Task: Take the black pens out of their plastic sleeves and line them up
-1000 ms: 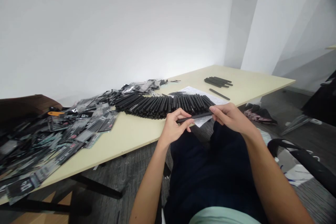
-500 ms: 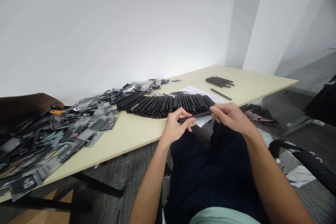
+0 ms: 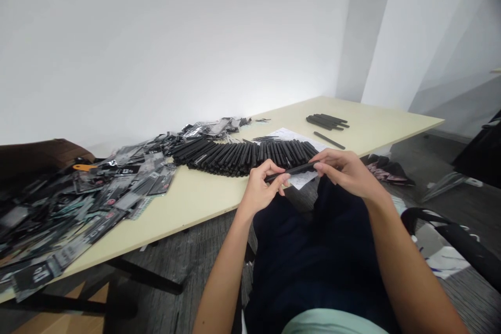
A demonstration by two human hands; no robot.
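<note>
Two bare hands hold one thin black pen (image 3: 291, 170) up over the edge of the bench (image 3: 376, 125). The left hand (image 3: 260, 189) has its fingers (image 3: 279, 180) curled around one end. The right hand (image 3: 346, 172) pinches the other end with its fingertips (image 3: 319, 166). Both hands grip the pen, and neither one is open. Holding it at both ends seems to leave the middle free to look at. The pen is just above the person's dark trousers (image 3: 313, 250), close to the body, maybe so it is easy to see.

Just past the hands, many black pens lie side by side in a long curved row (image 3: 242, 157). They look packed close, which may stop them from rolling. A sheet of paper (image 3: 309, 138) lies under the end of the row. Farther off sit a small bunch of black pens (image 3: 326, 122) and one lone pen (image 3: 329, 140). On the left, a big heap of flat plastic packets (image 3: 90, 188) spreads over the bench, with an orange handle (image 3: 84, 167) in it.
</note>
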